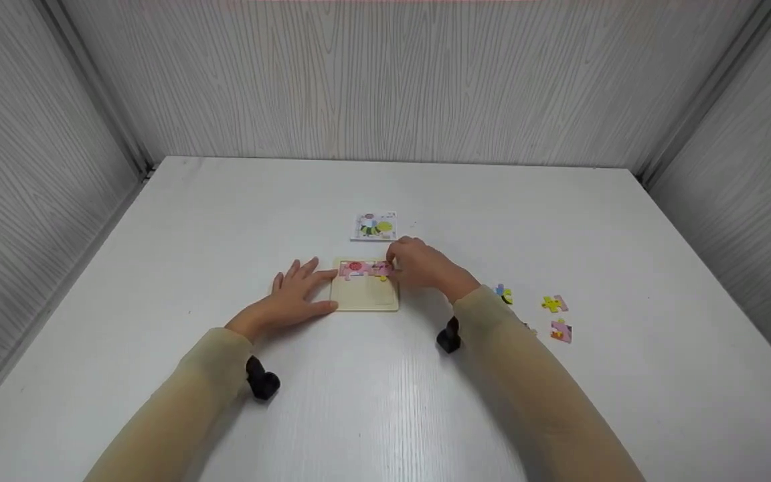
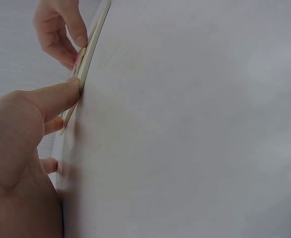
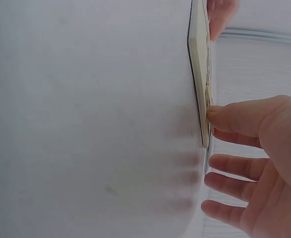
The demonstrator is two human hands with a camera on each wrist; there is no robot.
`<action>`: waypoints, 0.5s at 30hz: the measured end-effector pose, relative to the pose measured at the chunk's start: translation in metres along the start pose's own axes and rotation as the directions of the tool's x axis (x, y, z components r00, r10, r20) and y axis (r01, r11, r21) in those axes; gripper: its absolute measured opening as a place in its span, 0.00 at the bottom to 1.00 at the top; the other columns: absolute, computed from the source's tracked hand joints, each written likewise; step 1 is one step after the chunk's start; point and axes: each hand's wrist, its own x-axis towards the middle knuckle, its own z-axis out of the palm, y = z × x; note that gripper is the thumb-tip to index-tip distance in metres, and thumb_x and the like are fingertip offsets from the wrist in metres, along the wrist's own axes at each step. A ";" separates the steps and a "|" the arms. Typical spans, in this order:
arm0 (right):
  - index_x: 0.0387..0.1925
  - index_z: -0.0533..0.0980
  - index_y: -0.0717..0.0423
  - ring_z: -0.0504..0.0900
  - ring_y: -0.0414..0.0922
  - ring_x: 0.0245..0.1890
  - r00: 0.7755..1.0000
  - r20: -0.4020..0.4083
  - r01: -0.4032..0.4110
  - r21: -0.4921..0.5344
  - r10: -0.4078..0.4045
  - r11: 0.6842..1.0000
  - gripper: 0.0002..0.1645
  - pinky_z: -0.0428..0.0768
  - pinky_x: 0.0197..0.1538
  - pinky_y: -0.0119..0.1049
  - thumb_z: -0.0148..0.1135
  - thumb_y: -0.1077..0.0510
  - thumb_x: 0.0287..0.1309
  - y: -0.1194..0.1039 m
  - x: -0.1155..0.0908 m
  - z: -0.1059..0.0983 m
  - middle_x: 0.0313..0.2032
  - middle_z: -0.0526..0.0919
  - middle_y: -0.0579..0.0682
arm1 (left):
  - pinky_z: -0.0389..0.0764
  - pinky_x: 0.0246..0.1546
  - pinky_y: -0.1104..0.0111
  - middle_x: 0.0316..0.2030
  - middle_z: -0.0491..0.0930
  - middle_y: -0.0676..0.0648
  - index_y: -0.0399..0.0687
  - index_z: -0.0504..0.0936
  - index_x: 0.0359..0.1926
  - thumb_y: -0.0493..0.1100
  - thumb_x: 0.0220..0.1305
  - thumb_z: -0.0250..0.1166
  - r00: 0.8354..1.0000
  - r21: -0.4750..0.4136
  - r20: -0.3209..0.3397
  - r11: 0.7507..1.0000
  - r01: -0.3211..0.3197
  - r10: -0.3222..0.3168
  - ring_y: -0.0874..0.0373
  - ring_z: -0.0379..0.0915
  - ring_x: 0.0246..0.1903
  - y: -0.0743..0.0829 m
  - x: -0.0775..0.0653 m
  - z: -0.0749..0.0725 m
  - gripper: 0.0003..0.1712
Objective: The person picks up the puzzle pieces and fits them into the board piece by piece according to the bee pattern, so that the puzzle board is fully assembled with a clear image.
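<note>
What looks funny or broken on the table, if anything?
Nothing really stands out: I see no spill or damage. The puzzle tray has pieces only along its far side, and loose jigsaw pieces lie off to the right, but that just looks like an unfinished puzzle.

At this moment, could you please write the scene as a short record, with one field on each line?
left hand: fingers spread, touching the tray's left edge
right hand: thumb at a piece in the tray's far right corner; pinching or pressing, unclear
tray: pink pieces along the far side, near part bare
picture card: lying beyond the tray
loose pieces: right of the tray, one partly hidden by the right sleeve
table: white
</note>
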 end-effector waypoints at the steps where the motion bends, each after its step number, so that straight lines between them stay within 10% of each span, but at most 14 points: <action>1: 0.47 0.75 0.53 0.68 0.45 0.48 1.000 0.004 -0.008 0.005 0.008 1.000 0.15 0.70 0.53 0.39 0.60 0.54 0.60 0.000 0.000 0.000 0.52 0.72 0.50 | 0.25 0.61 0.43 0.72 0.36 0.40 0.56 0.55 0.71 0.62 0.62 0.55 1.000 0.001 0.001 1.000 0.002 -0.002 0.40 0.20 0.69 0.000 0.000 0.000 0.40; 15: 0.50 0.76 0.51 0.67 0.45 0.50 1.000 0.016 -0.022 0.043 0.021 0.999 0.16 0.68 0.58 0.41 0.57 0.52 0.62 -0.003 0.003 0.001 0.53 0.73 0.49 | 0.25 0.62 0.44 0.72 0.35 0.41 0.57 0.54 0.71 0.63 0.62 0.55 1.000 0.010 0.005 1.000 0.007 -0.007 0.41 0.20 0.69 -0.001 -0.001 0.000 0.40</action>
